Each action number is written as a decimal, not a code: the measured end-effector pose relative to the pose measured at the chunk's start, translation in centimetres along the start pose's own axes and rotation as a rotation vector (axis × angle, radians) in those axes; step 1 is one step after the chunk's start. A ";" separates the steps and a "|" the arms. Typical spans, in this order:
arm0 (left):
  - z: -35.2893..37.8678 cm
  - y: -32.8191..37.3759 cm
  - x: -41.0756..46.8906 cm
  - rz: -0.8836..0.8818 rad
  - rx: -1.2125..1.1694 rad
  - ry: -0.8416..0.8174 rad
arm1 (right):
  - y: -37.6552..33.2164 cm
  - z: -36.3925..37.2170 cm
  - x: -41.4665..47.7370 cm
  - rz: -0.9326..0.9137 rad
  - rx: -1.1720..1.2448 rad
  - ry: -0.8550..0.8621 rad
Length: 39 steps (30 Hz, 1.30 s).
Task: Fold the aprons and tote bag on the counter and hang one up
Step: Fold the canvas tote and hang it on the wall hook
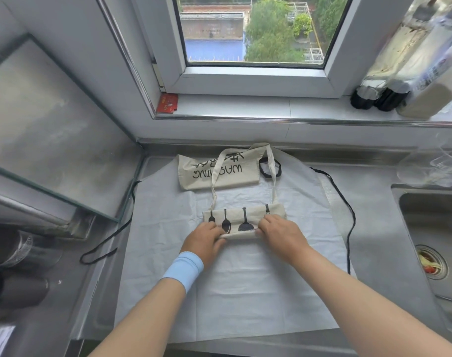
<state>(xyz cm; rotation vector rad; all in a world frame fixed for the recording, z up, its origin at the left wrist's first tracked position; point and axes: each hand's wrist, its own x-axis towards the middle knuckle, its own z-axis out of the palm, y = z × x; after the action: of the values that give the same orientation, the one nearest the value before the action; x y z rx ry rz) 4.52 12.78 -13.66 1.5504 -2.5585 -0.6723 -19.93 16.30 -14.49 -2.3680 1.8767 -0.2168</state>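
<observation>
A cream apron with black spoon prints (241, 219) lies folded into a narrow strip on a white apron (235, 274) spread flat over the steel counter (379, 228). Its long cream neck strap (273, 176) loops back over a folded cream tote bag with black lettering (219, 171) near the wall. My left hand (204, 240) grips the strip's near left edge with curled fingers. My right hand (279, 233) pinches its near right edge. The white apron's black ties (348, 210) trail off both sides.
A sink (435, 228) with food scraps in its drain sits at the right. A glass stove cover (52, 130) stands at the left, with dark pots (16, 274) below it. Bottles (389, 96) and a red card (167, 103) rest on the window sill.
</observation>
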 end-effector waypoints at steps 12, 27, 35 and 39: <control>-0.5 1.7 2.6 -0.070 0.136 0.088 | -0.1 -0.8 2.7 0.099 0.035 -0.061; 1.2 0.9 1.2 0.113 0.187 0.131 | 1.2 0.2 1.5 0.030 0.173 -0.053; -0.4 -1.4 1.3 0.031 -0.022 0.064 | 2.5 -0.7 2.1 -0.122 -0.033 -0.078; -1.6 -1.7 3.0 -0.065 -0.044 0.008 | 2.2 -1.5 3.4 -0.033 -0.036 -0.099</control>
<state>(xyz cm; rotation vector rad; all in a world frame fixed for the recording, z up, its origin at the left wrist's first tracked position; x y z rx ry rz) 4.89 8.99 -13.42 1.6245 -2.4798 -0.7217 -21.54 12.54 -13.30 -2.3865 1.8138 -0.0673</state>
